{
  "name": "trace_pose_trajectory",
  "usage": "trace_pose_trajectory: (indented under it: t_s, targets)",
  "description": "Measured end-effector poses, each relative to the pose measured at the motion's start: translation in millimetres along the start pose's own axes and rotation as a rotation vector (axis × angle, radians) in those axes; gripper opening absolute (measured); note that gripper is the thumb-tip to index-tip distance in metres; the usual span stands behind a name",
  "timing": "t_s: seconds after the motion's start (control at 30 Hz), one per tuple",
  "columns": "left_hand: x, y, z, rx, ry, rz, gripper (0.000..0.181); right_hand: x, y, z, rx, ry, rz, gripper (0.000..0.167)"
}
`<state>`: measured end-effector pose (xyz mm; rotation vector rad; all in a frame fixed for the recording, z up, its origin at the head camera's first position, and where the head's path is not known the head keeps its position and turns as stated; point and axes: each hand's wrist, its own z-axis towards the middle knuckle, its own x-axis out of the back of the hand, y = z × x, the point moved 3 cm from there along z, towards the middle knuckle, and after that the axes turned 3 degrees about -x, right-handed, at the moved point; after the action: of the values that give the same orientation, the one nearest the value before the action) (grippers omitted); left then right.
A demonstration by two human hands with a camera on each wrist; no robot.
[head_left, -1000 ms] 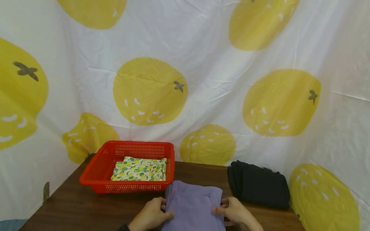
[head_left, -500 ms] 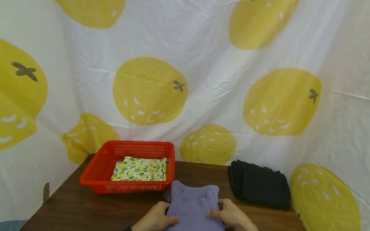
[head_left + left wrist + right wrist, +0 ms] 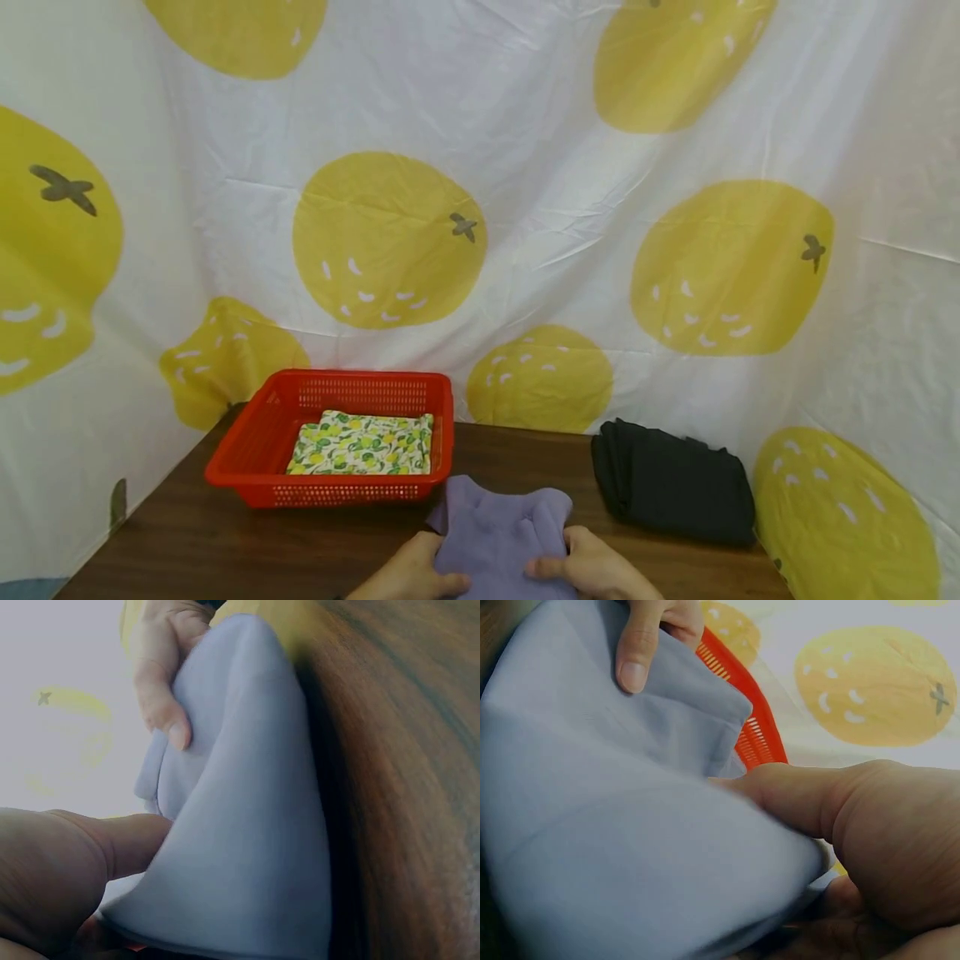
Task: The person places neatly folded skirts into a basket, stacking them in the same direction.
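Note:
A folded purple cloth (image 3: 498,542) is between my two hands at the bottom middle of the head view. My left hand (image 3: 416,571) grips its left edge, thumb on top and fingers underneath. On the opposite edge my right hand (image 3: 592,567) pinches it the same way. In the left wrist view the cloth (image 3: 247,802) bulges up in a fold above the wood. The right wrist view has the cloth (image 3: 622,825) close up, with the right thumb (image 3: 795,795) over its edge. The fingers under the cloth are mostly hidden.
A red plastic basket (image 3: 247,479) stands at the back left of the brown wooden table (image 3: 187,546), with a folded lemon-print cloth (image 3: 363,446) inside. A folded black cloth (image 3: 675,483) lies at the right. Behind hangs a white curtain (image 3: 540,208) with yellow fruit.
My hands have moved slightly closer together, bunching the purple cloth narrower and curving its far edge. Both hands now grip its sides more firmly. The basket and black cloth stay put.

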<state>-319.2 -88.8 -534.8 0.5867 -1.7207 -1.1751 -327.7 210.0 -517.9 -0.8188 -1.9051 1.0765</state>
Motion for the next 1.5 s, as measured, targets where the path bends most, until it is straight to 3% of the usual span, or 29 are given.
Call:
trace_pose_trajectory:
  t_s: [0.27,0.4,0.57,0.9,1.13,1.27,1.5]
  targets:
    - [-5.2,8.0,3.7,0.005,-0.005,-0.029,0.035,6.7,-6.6,-3.8,0.036,-0.026,0.028,0.036]
    - [-5.8,14.0,7.1,-0.052,-0.001,0.021,0.034,13.4,-8.4,-7.6,0.060,-0.016,0.014,0.042]
    - [-3.1,25.8,8.3,-0.067,-0.003,0.039,0.026,21.1,-13.5,-12.5,0.070,0.000,0.020,0.048]
    - [12.4,57.1,10.1,-0.162,0.002,0.073,0.024,37.2,-29.0,-19.6,0.102,0.091,-0.008,0.050]
    - [29.5,71.7,8.7,-0.244,0.039,0.090,0.027,35.6,-43.6,-16.9,0.108,0.095,0.110,0.073]
    - [43.6,81.0,7.4,-0.292,0.052,0.071,0.025,33.2,-59.7,-13.7,0.124,0.093,0.154,0.076]
    - [77.8,91.5,1.5,-0.268,0.136,0.084,0.044,23.9,-93.8,-0.3,0.147,0.096,0.211,0.075]
